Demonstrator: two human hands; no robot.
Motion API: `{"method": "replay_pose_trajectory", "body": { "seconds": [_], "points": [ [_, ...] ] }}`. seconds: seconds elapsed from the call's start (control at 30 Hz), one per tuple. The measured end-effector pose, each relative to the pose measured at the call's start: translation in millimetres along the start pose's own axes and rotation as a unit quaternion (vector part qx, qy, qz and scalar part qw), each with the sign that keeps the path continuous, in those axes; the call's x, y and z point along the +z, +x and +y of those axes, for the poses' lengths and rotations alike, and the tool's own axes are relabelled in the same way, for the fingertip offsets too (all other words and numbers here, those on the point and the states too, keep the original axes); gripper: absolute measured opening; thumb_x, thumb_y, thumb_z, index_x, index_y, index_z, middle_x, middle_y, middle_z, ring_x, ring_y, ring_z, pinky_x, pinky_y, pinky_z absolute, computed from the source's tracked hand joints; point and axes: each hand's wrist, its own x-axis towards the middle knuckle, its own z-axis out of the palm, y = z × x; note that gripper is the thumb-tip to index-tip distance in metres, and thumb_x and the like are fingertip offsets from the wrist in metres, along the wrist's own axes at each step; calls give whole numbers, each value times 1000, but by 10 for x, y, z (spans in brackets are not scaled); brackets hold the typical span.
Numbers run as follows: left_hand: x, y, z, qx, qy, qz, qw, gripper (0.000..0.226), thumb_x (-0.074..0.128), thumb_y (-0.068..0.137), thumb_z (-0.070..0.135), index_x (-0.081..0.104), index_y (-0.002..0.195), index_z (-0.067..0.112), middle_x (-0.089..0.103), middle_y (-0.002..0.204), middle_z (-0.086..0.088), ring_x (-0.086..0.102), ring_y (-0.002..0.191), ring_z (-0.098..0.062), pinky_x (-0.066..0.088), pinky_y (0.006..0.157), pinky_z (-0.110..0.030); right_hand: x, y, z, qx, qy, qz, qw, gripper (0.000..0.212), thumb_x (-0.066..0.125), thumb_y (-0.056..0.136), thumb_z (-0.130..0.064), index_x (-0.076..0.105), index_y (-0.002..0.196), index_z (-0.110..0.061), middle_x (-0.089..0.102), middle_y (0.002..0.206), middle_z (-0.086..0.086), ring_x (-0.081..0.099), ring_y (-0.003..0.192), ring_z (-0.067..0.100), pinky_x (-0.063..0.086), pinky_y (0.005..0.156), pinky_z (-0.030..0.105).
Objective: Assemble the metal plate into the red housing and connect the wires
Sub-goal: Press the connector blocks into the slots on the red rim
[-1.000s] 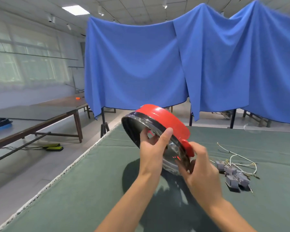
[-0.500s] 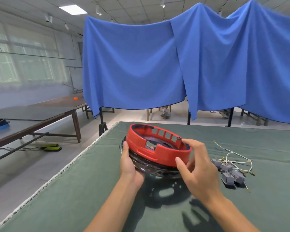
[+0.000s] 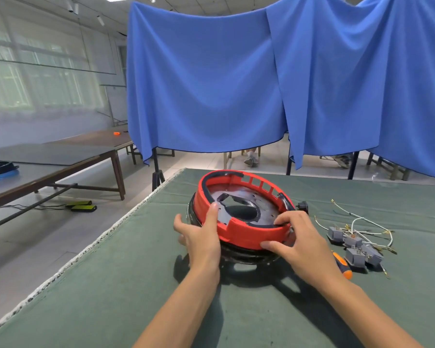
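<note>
The round red housing (image 3: 251, 237) is held just above the green table (image 3: 111, 297), open side up and tilted toward me. A shiny metal plate (image 3: 246, 209) with a large cut-out lies inside it. A dark ring shows under the red rim. My left hand (image 3: 201, 234) grips the housing's left side, thumb over the rim. My right hand (image 3: 294, 242) grips the near right rim, fingers on top and thumb on the outer wall. White wires (image 3: 357, 222) with grey connector blocks (image 3: 354, 247) lie on the table to the right.
A screwdriver with an orange and black handle (image 3: 342, 266) lies by my right wrist. A small black plug (image 3: 302, 205) sits behind the housing. Blue cloth (image 3: 236, 84) hangs behind the table. Brown tables (image 3: 60, 159) stand to the left across the floor.
The housing was tipped on edge with its shiny underside facing me; it has turned open side up and come down near the table. Both hands shifted their hold on the rim.
</note>
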Motion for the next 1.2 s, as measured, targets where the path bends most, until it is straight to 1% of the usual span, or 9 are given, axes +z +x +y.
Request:
{"method": "replay_pose_trajectory", "body": {
  "seconds": [0.1, 0.33, 0.57, 0.73, 0.8, 0.9, 1.03, 1.13, 1.2],
  "points": [
    [146, -263, -130, 30, 26, -16, 999, 97, 77, 70, 50, 18, 145, 30, 26, 142, -9, 44, 123, -26, 36, 104, -37, 168, 3, -126, 4, 9, 18, 1000, 40, 80, 68, -43, 47, 91, -35, 54, 93, -20, 51, 79, -4, 38, 68, 9],
    [52, -32, -106, -35, -13, 56, 998, 65, 77, 67, 34, 45, 123, 23, 44, 118, -11, 54, 86, -22, 47, 94, -43, 207, -4, -278, -73, 41, -36, 996, 33, 70, 79, -15, 57, 102, -35, 52, 102, -24, 55, 69, 4, 44, 69, 25],
    [-289, 371, 87, -83, -114, -29, 990, 23, 70, 64, 19, 53, 79, 14, 48, 63, -1, 43, 54, -19, 37, 52, -27, 13, 172, -246, 12, -45, -103, 994, 53, 75, 57, -64, 54, 102, -46, 41, 109, -32, 51, 95, -5, 44, 80, 29],
    [-252, 382, 115, -62, -132, -36, 989, 49, 77, 73, 26, 56, 114, 11, 61, 101, -9, 60, 86, -24, 49, 79, -35, 13, 162, -257, 13, -50, -79, 996, 38, 80, 53, -59, 52, 70, -39, 53, 85, -18, 51, 81, -8, 34, 64, 11],
    [-175, 287, 66, -59, -96, -27, 993, 83, 80, 69, 40, 36, 135, 17, 53, 126, -10, 58, 110, -29, 46, 99, -44, 115, 131, -306, 10, -68, -29, 997, 38, 79, 55, -61, 54, 70, -36, 54, 81, -15, 50, 74, -3, 31, 61, 17],
    [6, 32, -100, -15, 25, -24, 999, 98, 81, 61, 48, 26, 140, 25, 38, 135, -14, 49, 116, -31, 42, 102, -48, 277, 75, -394, -11, -99, 13, 995, 31, 75, 64, -57, 64, 81, -34, 55, 84, -15, 47, 74, -1, 29, 64, 23],
    [-10, 92, -125, -4, -50, -43, 998, 77, 84, 60, 25, 49, 127, 16, 59, 119, -10, 63, 98, -26, 53, 88, -41, 156, 116, -362, -32, -17, -22, 999, 17, 77, 71, -36, 64, 80, -41, 58, 85, -24, 54, 74, -7, 39, 71, 15],
    [-155, 299, -56, -17, -80, -79, 994, 29, 74, 67, 8, 65, 94, 13, 67, 81, -6, 60, 61, -17, 49, 52, -23, 14, 150, -287, 13, -29, -81, 996, 24, 77, 66, -51, 58, 82, -48, 55, 98, -27, 54, 83, -8, 39, 71, 18],
    [-220, 394, -42, -8, -64, -103, 993, 12, 69, 69, 6, 65, 80, 10, 61, 68, -7, 54, 56, -18, 45, 51, -22, -45, 164, -233, 34, -77, -107, 991, 38, 72, 59, -67, 58, 86, -45, 52, 100, -27, 55, 84, -4, 43, 72, 22]
  ]
}}
